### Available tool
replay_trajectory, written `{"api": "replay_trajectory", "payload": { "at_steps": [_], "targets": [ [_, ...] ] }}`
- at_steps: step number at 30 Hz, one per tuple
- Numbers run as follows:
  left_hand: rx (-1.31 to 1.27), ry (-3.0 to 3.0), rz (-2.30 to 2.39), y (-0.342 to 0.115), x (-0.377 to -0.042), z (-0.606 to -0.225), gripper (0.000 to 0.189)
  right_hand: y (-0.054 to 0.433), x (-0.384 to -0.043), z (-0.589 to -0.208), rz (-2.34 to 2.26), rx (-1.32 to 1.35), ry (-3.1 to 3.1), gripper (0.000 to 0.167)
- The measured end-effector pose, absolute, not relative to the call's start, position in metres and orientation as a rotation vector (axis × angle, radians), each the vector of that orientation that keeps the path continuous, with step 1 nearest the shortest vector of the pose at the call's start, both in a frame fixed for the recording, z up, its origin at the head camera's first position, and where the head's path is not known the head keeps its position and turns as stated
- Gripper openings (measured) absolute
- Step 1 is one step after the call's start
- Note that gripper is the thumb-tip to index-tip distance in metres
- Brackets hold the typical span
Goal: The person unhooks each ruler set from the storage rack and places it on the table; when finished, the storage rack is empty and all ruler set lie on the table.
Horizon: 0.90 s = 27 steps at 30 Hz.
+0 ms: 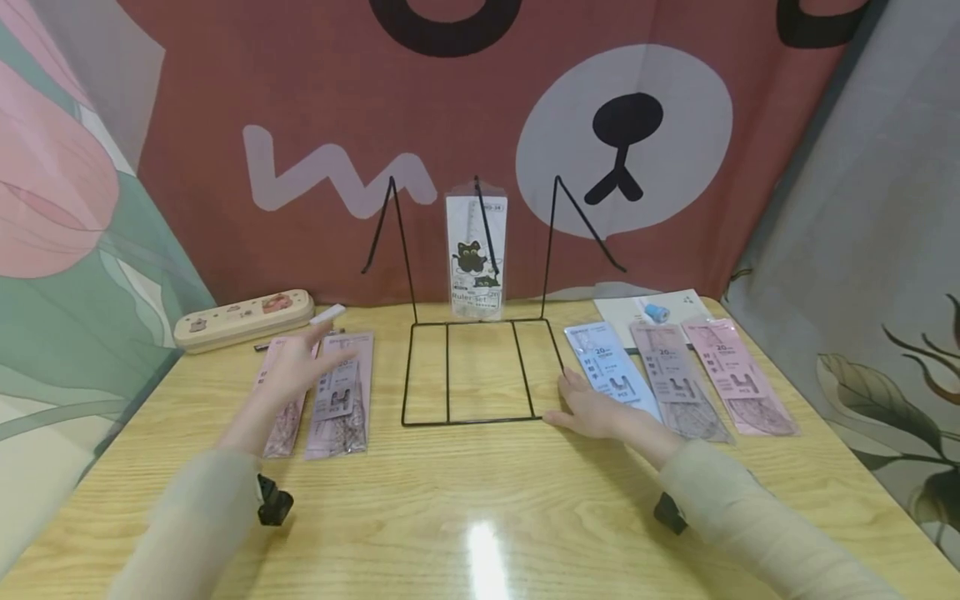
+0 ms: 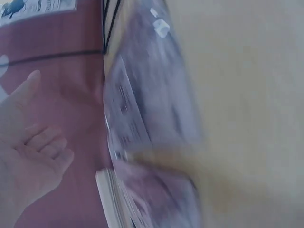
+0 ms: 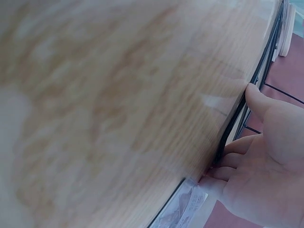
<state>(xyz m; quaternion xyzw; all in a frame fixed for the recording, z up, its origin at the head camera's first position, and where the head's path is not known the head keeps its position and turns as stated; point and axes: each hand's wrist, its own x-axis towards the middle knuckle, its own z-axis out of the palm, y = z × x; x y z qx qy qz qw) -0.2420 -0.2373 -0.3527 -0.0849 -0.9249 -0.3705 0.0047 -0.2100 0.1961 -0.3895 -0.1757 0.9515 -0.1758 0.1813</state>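
A black wire display rack [image 1: 448,375] stands mid-table, its three hooked prongs raised at the back. From the middle prong hangs a ruler set packet [image 1: 465,225] with black cats on it. My right hand [image 1: 592,408] holds the rack's front right corner; the right wrist view shows the thumb [image 3: 259,100] at the wire and the fingers bent beside it. Next to that hand lies a blue ruler packet [image 1: 611,367]. My left hand [image 1: 292,367] hovers over two purple-pink packets [image 1: 348,417], its fingers loose and holding nothing; the left wrist view is blurred.
On the right lie a grey-mauve packet [image 1: 671,367] and a pink packet [image 1: 742,367], with a white sheet [image 1: 615,311] and a small blue item [image 1: 657,312] behind. A cream pencil case [image 1: 243,321] sits at the back left. A red curtain [image 1: 300,83] hangs behind the table.
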Motion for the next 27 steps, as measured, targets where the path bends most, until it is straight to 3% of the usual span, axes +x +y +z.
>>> {"api": "replay_trajectory", "payload": {
  "at_steps": [10, 18, 23, 27],
  "targets": [
    [-0.344, -2.872, -1.27, -0.159, -0.289, -0.343, 0.076, 0.195, -0.209, -0.386, -0.503, -0.492, 2.681, 0.082],
    [-0.372, -2.78, -1.49, -0.105, -0.302, -0.339, 0.082, 0.195, -0.208, -0.387, -0.51, -0.488, 2.678, 0.081],
    [-0.278, -2.736, -1.599, -0.082, -0.311, -0.34, 0.09, 0.196, -0.208, -0.388, -0.499, -0.49, 2.694, 0.081],
    [-0.218, -2.671, -1.73, -0.07, -0.317, -0.344, 0.087, 0.195, -0.209, -0.387, -0.498, -0.493, 2.689, 0.081]
  ]
}}
